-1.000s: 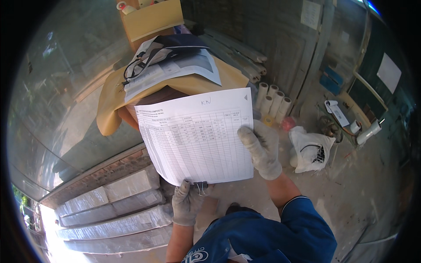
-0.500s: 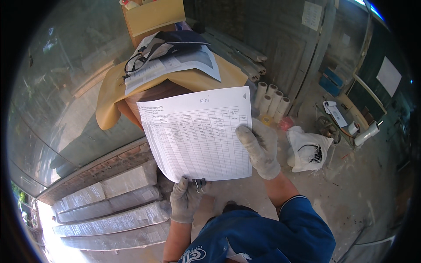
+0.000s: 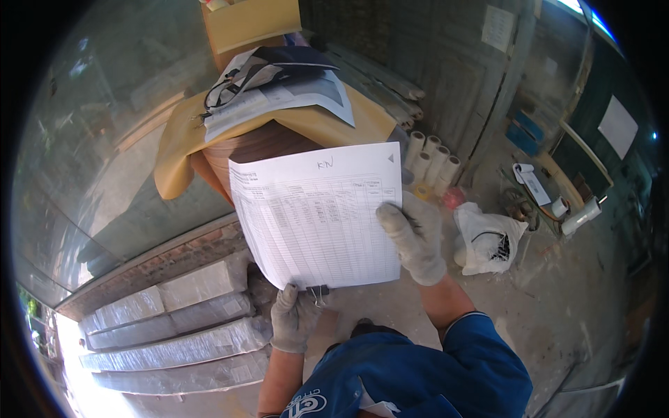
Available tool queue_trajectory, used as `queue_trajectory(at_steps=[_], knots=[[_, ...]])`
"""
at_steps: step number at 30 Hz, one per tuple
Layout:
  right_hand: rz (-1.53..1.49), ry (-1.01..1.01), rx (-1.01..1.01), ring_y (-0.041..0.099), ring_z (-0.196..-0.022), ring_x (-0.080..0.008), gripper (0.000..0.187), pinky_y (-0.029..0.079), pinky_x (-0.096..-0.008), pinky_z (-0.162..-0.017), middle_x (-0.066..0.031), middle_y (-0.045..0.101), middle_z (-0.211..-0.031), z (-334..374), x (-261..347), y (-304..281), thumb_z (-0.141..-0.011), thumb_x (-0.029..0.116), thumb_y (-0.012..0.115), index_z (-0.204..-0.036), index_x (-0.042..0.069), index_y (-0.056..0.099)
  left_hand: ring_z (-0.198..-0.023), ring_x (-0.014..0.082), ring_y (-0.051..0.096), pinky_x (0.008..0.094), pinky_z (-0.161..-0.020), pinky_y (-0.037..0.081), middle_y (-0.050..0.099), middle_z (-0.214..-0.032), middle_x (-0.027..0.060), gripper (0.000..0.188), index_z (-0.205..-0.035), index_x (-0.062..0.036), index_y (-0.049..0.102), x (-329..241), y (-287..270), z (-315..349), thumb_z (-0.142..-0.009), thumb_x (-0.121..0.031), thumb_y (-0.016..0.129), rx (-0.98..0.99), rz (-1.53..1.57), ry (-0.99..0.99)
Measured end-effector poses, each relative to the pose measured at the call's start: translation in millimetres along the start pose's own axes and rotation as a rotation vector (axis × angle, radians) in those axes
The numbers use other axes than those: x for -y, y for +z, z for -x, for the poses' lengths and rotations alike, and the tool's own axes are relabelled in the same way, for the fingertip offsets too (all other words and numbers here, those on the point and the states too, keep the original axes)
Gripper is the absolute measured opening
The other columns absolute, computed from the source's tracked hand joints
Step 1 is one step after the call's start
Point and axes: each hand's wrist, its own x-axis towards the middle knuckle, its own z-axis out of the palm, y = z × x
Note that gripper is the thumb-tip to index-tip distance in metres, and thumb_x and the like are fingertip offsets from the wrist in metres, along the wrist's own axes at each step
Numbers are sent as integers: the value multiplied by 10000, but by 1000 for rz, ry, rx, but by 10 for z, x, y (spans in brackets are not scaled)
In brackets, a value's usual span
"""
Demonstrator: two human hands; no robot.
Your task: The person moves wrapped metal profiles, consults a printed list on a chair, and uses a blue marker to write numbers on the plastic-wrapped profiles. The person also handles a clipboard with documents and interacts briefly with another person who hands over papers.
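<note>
You are looking down past your blue sleeves at a sheet [image 3: 317,212] held up in front of you; everything else is placed from that sheet. It is a flat white rectangle of paper printed with a fine table of rows and columns, tilted a little, its top edge farther from you.

Your left hand [image 3: 294,320], in a worn grey knitted glove, pinches the sheet's bottom edge, where a small dark binder clip [image 3: 318,290] sits. Your right hand [image 3: 416,240], gloved the same, grips the sheet's right edge, thumb lying across the printed face.

Below and left of the sheet, long grey slabs [image 3: 174,334] wrapped in shiny crinkled plastic lie stacked side by side on the ground.

Right of the sheet, a crumpled white plastic bag [image 3: 488,240] rests on the dusty concrete floor [image 3: 557,313].

Just past the sheet's top right corner stands a cluster of pale cardboard tubes [image 3: 432,157], upright and touching.

Behind the sheet's top edge is a round brown wooden top draped with tan paper [image 3: 174,139], and on it a loose pile of papers [image 3: 279,97] with a dark folder. Farther still stands a tan cardboard box [image 3: 254,21].
</note>
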Motion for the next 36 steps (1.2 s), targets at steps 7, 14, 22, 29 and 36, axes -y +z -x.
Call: queue_trajectory(at_steps=[7,14,22,29,36], knots=[[253,-47,-222,584,-985,-162,356,470,-291,-865,-89,654,-1071,37,-207,-67,-942,248,665,-1181,-15,660,-1053,289,589,434,-936,462,605,-1175,186,553,-1275,12,516,-42,-2,92,-922,-398,632,83,-220,20],[191,-203,8,612,-1056,-227,286,509,-347,-934,-165,554,-1221,-18,-645,-20,-980,117,569,-1243,28,635,-1270,280,491,451,-1082,376,539,-1352,146,626,-1412,-13,422,73,-212,276,-926,-330,660,40,-52,74],[-72,86,226,594,-882,-119,436,465,-263,-806,-57,670,-951,-537,55,263,-953,324,634,-1141,-70,643,-1162,383,589,523,-881,561,525,-1344,211,699,-1443,8,354,-243,29,102,-926,-345,666,66,-334,284],[-285,-88,212,617,-882,-112,368,490,-250,-782,-65,674,-939,-1408,320,266,-958,285,618,-1116,-47,644,-1208,257,571,405,-979,528,580,-1297,152,582,-1436,4,378,-769,818,-167,-971,-241,628,84,-741,545],[-354,26,233,636,-788,-96,243,522,-222,-699,-56,675,-914,-2764,19,157,-949,169,619,-1112,-9,641,-1080,333,654,389,-832,613,607,-1205,248,569,-1345,64,414,-1012,1543,-977,-1021,-398,492,135,-499,307]])
